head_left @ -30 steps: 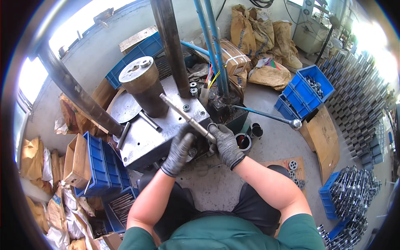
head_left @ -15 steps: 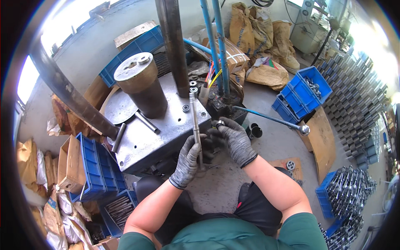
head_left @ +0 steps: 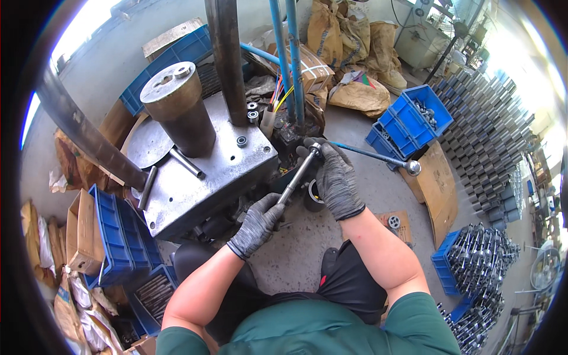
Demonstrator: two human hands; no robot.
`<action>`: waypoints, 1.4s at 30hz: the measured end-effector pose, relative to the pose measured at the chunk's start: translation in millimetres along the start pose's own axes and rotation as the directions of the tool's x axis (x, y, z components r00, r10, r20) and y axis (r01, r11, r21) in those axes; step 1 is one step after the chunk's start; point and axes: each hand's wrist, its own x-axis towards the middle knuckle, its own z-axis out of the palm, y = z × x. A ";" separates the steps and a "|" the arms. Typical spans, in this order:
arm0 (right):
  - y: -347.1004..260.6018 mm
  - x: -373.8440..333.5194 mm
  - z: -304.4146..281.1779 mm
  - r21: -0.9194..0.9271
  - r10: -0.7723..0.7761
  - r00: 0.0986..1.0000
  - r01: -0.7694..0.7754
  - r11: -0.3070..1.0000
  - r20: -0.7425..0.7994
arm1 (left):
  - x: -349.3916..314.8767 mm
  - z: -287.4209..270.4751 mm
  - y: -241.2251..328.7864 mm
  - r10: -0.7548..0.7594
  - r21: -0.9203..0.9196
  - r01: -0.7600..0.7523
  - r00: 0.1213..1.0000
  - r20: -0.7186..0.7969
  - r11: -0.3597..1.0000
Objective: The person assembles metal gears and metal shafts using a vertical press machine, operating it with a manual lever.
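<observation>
A slim stepped steel shaft (head_left: 297,177) slants up and to the right in front of me. My left hand (head_left: 259,225), in a grey glove, is closed round its lower end. At the upper end, a small bearing-like ring (head_left: 316,148) sits on or against the tip, gripped in the fingers of my gloved right hand (head_left: 340,186). How far the ring is on the shaft I cannot tell. To the left stands a steel press table (head_left: 222,157), with a similar ring (head_left: 241,141) on its top and two more (head_left: 253,116) near the dark column.
A thick steel cylinder (head_left: 183,118) and two short rods (head_left: 188,164) stand and lie on the table. A blue lever with a ball end (head_left: 413,168) reaches out at right. Blue crates (head_left: 414,121) and a crate of shafts (head_left: 447,260) lie beyond; stacked metal tubes (head_left: 479,130) line the right.
The shaft has tipped from nearly upright to slanting right. My right hand has brought the ring up to its upper end. The whole view has shifted slightly.
</observation>
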 end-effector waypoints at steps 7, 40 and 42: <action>-0.5 -12.0 5.8 -0.042 -0.031 0.991 0.037 0.998 0.127 | -3.4 -1.7 7.0 -0.035 0.028 0.035 0.999 0.001 0.999; -117.8 -258.0 -430.8 -0.542 -0.270 0.539 -0.445 0.713 -0.798 | 75.9 -75.5 -41.6 0.730 0.985 0.060 0.665 -0.160 0.161; -90.9 -279.0 -433.0 -0.410 -0.279 0.393 -0.304 0.860 -0.876 | 68.6 -84.9 -41.3 0.734 0.988 0.097 0.661 -0.155 0.121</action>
